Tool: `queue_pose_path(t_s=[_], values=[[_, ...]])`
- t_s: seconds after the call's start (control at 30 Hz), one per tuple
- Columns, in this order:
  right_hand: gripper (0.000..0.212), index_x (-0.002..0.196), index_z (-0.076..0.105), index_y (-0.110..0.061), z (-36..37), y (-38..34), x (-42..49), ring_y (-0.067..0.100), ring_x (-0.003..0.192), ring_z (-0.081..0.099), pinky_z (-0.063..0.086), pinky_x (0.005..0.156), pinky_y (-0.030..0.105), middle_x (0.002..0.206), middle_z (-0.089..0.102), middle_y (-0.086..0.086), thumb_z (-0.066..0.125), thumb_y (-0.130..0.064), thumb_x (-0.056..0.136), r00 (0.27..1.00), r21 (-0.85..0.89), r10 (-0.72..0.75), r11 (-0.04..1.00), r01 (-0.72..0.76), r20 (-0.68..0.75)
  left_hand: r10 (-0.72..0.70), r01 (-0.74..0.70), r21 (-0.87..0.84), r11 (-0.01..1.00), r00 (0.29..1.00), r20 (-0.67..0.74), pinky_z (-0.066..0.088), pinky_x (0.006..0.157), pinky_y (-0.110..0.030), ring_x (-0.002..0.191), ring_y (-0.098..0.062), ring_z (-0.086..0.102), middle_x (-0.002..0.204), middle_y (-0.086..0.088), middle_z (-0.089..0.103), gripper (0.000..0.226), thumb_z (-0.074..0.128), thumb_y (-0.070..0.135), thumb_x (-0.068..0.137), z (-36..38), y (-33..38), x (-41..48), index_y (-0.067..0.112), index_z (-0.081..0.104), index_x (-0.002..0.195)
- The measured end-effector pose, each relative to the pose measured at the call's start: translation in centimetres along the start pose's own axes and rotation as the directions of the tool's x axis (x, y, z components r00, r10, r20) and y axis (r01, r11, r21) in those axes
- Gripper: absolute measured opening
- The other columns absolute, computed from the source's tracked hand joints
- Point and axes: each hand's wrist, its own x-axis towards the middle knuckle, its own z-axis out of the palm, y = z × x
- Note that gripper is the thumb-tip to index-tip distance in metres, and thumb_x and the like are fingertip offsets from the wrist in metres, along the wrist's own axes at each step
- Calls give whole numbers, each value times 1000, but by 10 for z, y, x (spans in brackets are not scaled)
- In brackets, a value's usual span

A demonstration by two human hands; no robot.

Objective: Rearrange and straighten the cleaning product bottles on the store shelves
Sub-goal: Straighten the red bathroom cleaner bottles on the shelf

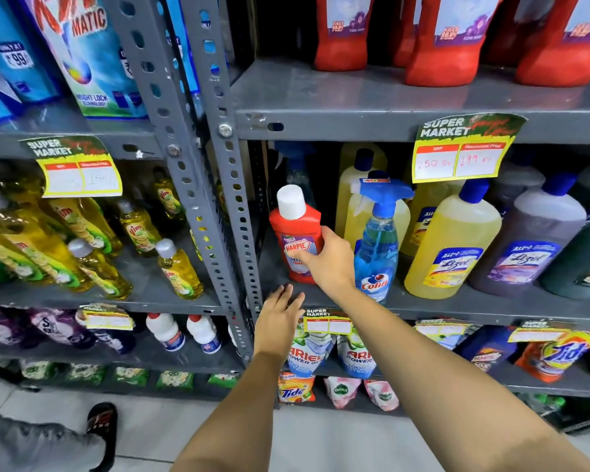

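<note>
Right hand [324, 258] grips red Harpic bottle [295, 229]; left hand [278, 315] open below it

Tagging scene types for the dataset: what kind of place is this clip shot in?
Almost certainly a supermarket's cleaning-products aisle. Grey slotted-steel shelving carries a yellow "Super Market" price tag with handwritten rupee prices, and rows of yellow plastic dish-liquid bottles. The right hand grips a red white-capped Harpic bottle.

Harpic bottle [295, 233]: red, white cap, purple label. Colin spray bottle [377, 247]: clear blue, blue trigger. Lizol bottle [452, 247]: yellow, blue cap. Shelf [406, 97]: grey.
</note>
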Motion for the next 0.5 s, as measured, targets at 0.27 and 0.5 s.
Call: queue_pose_path(t_s=[0.27,0.5], values=[[45,99,67,-32,-61,-39,-59,0,78,60,48,68,18,78,64,-24,76,-59,63,966,86,-208,971,223,-154,-8,-9,113,994,989,149,4,122,-37,148,-26,15,161,-8,19,56,45,8,97,-1,1,-5,21,30,149],[29,81,67,-35,-175,-145,-70,-1,68,65,54,65,22,78,73,-19,84,-42,59,831,247,-415,818,519,-370,234,-252,-1,968,900,-367,52,87,-45,102,-38,60,116,-19,65,40,57,-11,76,-127,39,55,5,67,112]])
